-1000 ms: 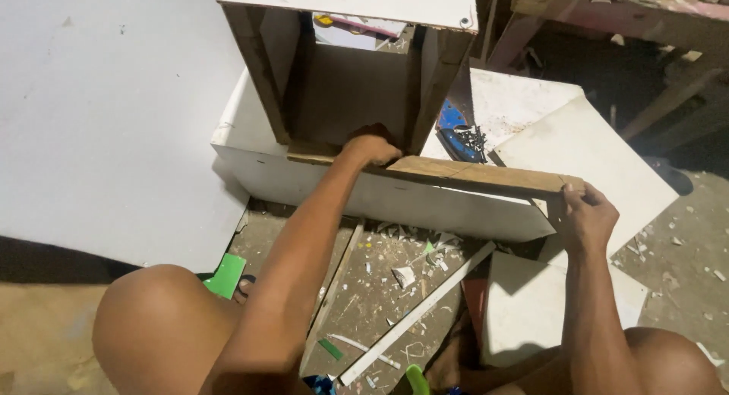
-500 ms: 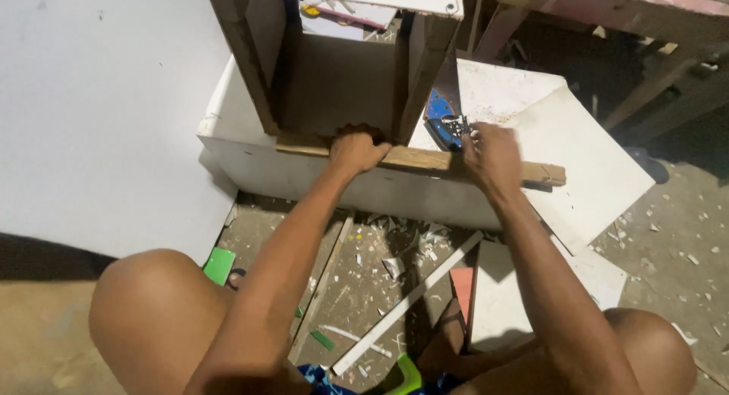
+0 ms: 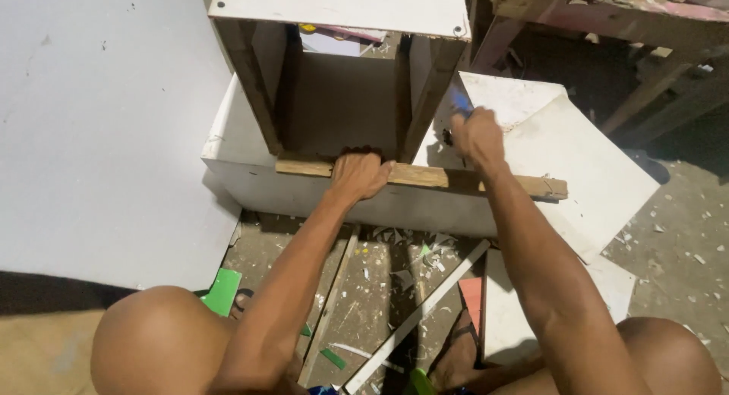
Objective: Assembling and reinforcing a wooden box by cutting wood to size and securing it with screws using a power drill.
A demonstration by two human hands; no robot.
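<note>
1. Dusty floor with wood chips and scraps lies under the person, whose bare knees show at the bottom edge.
2. Close to the knees lie a green scrap, a thin white strip and a small red piece.
3. Next comes a long white board box, lying flat.
4. On its top front edge rests a wooden strip, running left to right.
5. One hand, the left hand, presses down on the wooden strip with fingers curled over it.
6. Just past the strip, the right hand is closed around a blue tool. Most of the tool is hidden, so its kind is hard to tell.
7. White sheets lie to the right, partly under the arm.
8. Behind the hands stands an open wooden cabinet with a white top. Something yellow and pink peeks out inside, too hidden to name.
9. On the left lies a big grey-white panel.
10. Far off on the right are rough wooden beams, cut off by the edge.
</note>
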